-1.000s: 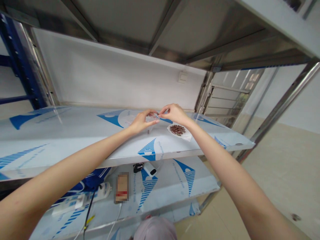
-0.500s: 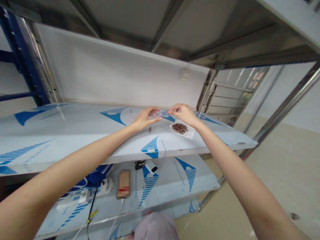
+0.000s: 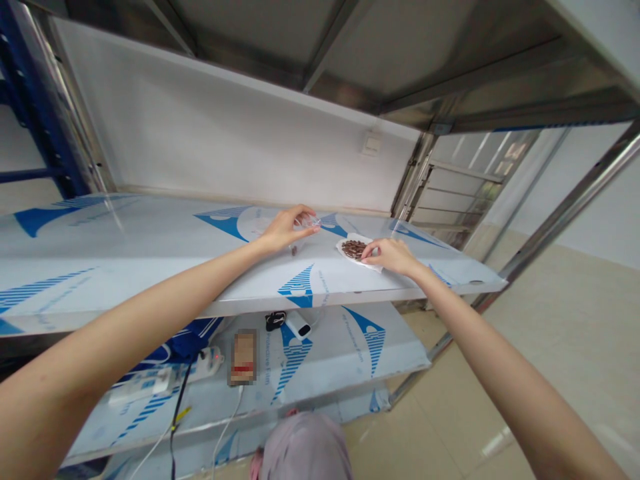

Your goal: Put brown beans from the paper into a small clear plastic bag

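Observation:
My left hand (image 3: 286, 229) is closed on a small clear plastic bag (image 3: 312, 222), its thumb and fingers curved around the opening. A few brown pieces (image 3: 294, 251) show just below this hand, seemingly at the bottom of the bag. Over to the right, my right hand (image 3: 394, 256) has its fingertips pinched together at the edge of a heap of small brown bean-like pieces (image 3: 352, 249). The heap lies on a white paper-like sheet (image 3: 358, 237). Whatever is between the right fingertips is too small to tell.
Both hands are over a metal shelf (image 3: 240, 273) covered in blue-printed protective film. An upper shelf (image 3: 250, 40) hangs above. Below, the lower shelf (image 3: 330, 360) carries a blurred-out phone-like item (image 3: 243, 358), a white device (image 3: 299, 326), a black cable (image 3: 275, 321) and a power strip (image 3: 145, 387).
My right hand has moved down and toward me, from beside the bag to the brown heap. My left hand keeps the bag in nearly the same place. The view has shifted slightly.

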`<state>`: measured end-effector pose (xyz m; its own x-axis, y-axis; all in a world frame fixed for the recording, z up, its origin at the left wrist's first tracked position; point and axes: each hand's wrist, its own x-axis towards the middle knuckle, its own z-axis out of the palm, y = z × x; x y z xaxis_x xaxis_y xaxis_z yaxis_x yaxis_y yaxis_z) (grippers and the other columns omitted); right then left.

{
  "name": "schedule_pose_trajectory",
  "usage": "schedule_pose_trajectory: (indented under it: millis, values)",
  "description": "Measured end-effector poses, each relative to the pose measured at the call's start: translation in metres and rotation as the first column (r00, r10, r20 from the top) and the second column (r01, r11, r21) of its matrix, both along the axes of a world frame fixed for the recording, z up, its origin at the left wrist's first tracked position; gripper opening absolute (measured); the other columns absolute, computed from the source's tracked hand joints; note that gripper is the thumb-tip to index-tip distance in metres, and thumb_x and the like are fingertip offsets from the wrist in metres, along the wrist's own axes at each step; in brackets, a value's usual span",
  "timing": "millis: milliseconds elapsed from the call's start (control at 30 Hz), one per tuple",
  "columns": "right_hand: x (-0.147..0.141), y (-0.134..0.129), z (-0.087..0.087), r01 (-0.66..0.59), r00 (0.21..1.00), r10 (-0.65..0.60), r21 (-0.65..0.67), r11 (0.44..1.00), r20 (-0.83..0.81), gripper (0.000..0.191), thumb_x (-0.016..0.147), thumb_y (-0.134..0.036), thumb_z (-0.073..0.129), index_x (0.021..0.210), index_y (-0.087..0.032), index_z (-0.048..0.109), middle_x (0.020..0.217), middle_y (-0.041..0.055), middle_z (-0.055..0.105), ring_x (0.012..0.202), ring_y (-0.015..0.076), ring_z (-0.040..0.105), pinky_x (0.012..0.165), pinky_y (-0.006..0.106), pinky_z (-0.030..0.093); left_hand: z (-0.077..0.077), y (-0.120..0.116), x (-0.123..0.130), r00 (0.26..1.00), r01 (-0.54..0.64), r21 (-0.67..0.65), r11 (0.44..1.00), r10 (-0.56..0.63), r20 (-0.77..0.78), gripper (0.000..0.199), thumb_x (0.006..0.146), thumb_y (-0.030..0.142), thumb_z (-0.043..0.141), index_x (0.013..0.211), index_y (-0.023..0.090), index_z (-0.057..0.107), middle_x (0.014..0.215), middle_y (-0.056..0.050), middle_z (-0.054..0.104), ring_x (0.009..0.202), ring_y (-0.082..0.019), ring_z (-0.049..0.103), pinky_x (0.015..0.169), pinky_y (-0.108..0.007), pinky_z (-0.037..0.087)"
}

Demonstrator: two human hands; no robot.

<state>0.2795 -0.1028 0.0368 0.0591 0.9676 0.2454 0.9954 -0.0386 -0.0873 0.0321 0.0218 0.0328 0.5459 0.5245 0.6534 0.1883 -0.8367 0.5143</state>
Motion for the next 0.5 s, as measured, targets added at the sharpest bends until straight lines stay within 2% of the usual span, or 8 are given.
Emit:
schedule_pose_trajectory:
  millis: [100, 267, 500]
  values:
    - [-0.002, -0.0002, -0.0012, -0.02, 0.999, 0.02, 0.01, 1.0, 0.041, 0.014, 0.074, -0.034, 0.06, 0.08, -0.029, 0.071, 0.085, -0.0026, 0.071, 0.079, 0.0186, 0.061, 0.072, 0.032, 0.037, 0.0009, -0.0016, -0.0006, 1.0, -0.007, -0.019, 1.0, 0.006, -0.025, 0.041, 0.072, 0.045, 0.063, 0.1, 0.016, 0.059, 0.094, -0.007, 0.066, 0.084, -0.018, 0.06, 0.078, -0.031, 0.046]
    - [-0.0021, 0.0013, -0.0063, -0.152, 0.98, 0.143, 0.053, 0.987, 0.136, 0.014, 0.078, -0.032, 0.058, 0.084, -0.027, 0.07, 0.096, 0.0001, 0.07, 0.091, 0.0215, 0.06, 0.077, 0.035, 0.032, 0.0033, -0.0058, -0.0023, 0.999, -0.008, -0.024, 1.0, 0.008, -0.032, 0.041, 0.073, 0.046, 0.061, 0.1, 0.016, 0.058, 0.093, -0.007, 0.066, 0.084, -0.017, 0.059, 0.078, -0.031, 0.046]
    - [-0.0104, -0.0032, -0.0074, -0.26, 0.925, 0.218, 0.098, 0.961, 0.313, 0.018, 0.081, -0.022, 0.051, 0.078, -0.02, 0.068, 0.089, 0.0049, 0.07, 0.088, 0.0218, 0.06, 0.076, 0.034, 0.03, 0.0029, -0.0043, -0.0017, 1.0, -0.006, -0.021, 1.0, 0.006, -0.031, 0.04, 0.072, 0.044, 0.062, 0.101, 0.016, 0.058, 0.094, -0.007, 0.066, 0.085, -0.017, 0.059, 0.078, -0.031, 0.045]
